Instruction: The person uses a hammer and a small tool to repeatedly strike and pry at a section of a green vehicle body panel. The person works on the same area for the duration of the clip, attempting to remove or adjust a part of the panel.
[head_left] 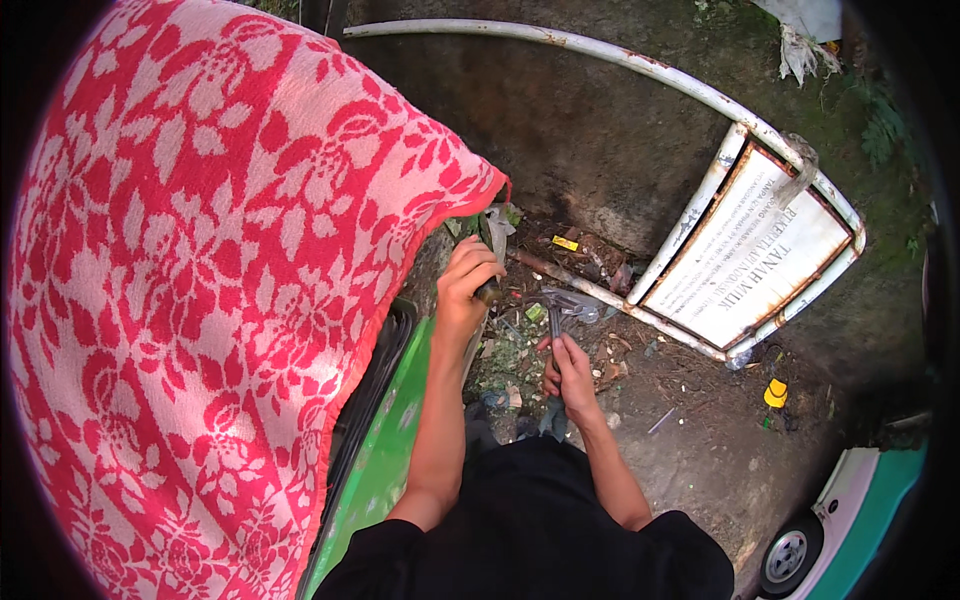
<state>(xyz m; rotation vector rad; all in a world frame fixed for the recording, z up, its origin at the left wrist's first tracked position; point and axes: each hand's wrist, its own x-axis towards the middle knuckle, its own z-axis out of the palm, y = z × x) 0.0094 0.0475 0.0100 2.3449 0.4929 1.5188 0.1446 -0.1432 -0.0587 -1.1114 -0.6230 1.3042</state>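
My left hand (470, 270) is closed around a dark, round-ended thing (488, 292), beside the corner of a red and pink floral cloth (250, 250). Most of what it grips is hidden by the fingers, so its kind does not show. To the right and nearer my body, my right hand (572, 378) is wrapped round the dark handle of a slim tool (556, 325), apparently a hammer. The tool points away from me, and its far end is hard to separate from the litter behind it.
Beneath the cloth shows a green panel (385, 445) with black edging. A rusty white pipe frame with a sign panel (755, 245) lies to the right. Litter, a yellow object (775, 393) among it, dots the dirt. A vehicle's wheel (790, 555) stands lower right.
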